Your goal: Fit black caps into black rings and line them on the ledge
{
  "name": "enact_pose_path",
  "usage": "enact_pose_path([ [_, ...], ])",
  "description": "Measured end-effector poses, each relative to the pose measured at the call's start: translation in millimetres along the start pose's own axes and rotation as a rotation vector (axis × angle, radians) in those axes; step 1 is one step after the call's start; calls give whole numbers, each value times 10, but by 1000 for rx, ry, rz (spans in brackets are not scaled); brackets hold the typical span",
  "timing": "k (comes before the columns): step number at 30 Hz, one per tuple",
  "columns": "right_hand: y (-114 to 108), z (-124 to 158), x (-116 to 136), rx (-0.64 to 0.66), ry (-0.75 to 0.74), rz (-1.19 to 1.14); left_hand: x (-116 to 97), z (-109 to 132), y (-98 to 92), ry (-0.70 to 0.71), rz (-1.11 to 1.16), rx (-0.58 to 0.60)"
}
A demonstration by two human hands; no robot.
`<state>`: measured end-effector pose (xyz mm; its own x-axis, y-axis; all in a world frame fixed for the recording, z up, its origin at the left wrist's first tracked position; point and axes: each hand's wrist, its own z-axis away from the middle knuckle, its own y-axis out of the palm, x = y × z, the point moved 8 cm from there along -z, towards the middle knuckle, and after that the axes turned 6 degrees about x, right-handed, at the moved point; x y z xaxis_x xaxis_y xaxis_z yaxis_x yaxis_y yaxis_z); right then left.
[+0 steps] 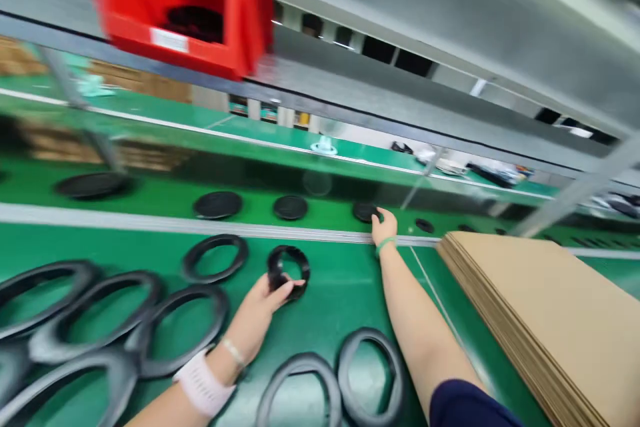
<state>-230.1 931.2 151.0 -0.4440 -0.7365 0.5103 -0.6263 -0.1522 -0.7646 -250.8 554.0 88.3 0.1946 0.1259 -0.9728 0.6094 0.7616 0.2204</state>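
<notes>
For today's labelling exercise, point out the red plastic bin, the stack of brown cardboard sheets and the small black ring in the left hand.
Red plastic bin [240,20]: head view, front wall.
Stack of brown cardboard sheets [550,307]: head view, top sheet.
Small black ring [300,265]: head view, right rim.

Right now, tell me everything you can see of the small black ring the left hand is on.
The small black ring is round, matte black, looks like rubber or plastic, with a thick raised rim and an open centre showing green through it. It sits tilted on the green table, its near side lifted. The left hand has its fingertips over the near rim. A larger, thinner black ring lies just to its left, apart from it. Motion blur hides finer detail.
</notes>
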Motion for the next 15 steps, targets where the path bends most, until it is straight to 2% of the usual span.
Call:
enact_pose_path([
  [4,-149,-260,-725,-145,178,-27,68,16,5,-173,31,2],
  [8,-319,-497,-1274,-141,288,-13,121,2,-32,-191,-38,52],
  [11,-371,-645,-1582,-104,386,57,188,-45,-54,-171,-174,103],
  [15,-251,-760,-1810,-1,518,161,214,-77,-7,-156,-251,135],
])
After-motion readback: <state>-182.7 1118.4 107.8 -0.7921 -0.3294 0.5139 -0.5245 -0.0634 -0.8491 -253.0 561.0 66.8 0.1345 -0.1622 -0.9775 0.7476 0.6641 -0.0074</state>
